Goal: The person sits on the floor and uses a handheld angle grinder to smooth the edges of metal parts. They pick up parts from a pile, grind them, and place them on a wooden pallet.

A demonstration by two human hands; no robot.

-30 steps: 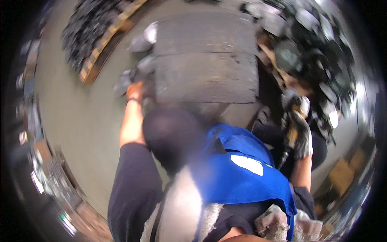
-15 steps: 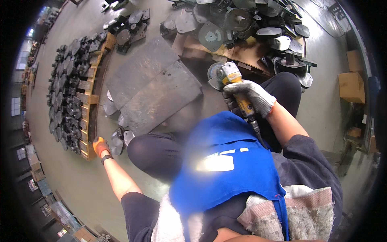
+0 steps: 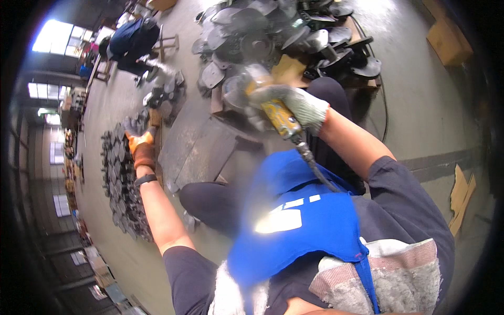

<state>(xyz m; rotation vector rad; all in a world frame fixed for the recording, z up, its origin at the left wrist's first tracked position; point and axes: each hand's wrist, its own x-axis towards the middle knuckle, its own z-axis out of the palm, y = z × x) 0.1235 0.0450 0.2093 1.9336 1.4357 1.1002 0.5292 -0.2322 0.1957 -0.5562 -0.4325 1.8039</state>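
Observation:
My right hand (image 3: 281, 100), in a white knit glove, is wrapped round a yellow angle grinder (image 3: 282, 119), whose cord runs down past my blue apron. The grinder's disc end is smeared by motion and points toward the heap of metal parts (image 3: 257, 47) on the far side. My left hand (image 3: 139, 135), in an orange glove with grey fingers, reaches out at the far left, its fingers apart and nothing visible in them. It is beside the far end of a pallet (image 3: 155, 118) stacked with dark metal plates (image 3: 122, 184). A flat metal plate (image 3: 194, 142) lies between my hands.
Another person (image 3: 134, 42) bends over at the far left, near a smaller group of metal parts (image 3: 165, 94). A cardboard box (image 3: 449, 42) stands at the far right, with torn cardboard (image 3: 460, 197) nearer on the floor. A cable (image 3: 386, 113) lies beside the heap.
My view has swung leftward and up, bringing the other person into sight. My left hand has moved from the pallet's near end to its far end. The grinder, still gripped, has shifted toward the heap.

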